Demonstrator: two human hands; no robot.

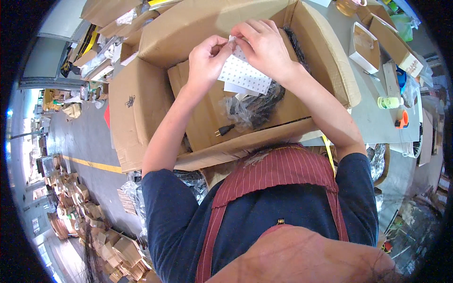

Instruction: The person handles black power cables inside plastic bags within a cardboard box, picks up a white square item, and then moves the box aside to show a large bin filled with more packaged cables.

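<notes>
Over an open cardboard box [326, 49], both my hands are raised and close together. My left hand [204, 61] and my right hand [264, 47] pinch the top edge of a white sheet [247, 74] printed with rows of small dark marks. A second white piece of paper [234, 88] shows just under its lower edge. Below the sheet, a black cable [271, 100] lies bundled in clear plastic on a flat cardboard panel [200, 106] inside the box. The cable's plug [224, 130] sticks out toward me.
On the grey table [363, 115] to the right are a small white box [364, 47], a pale green bottle [390, 102] and an orange tape roll [401, 119]. Stacked cardboard [85, 203] covers floor at the left, beyond a yellow floor line [94, 164].
</notes>
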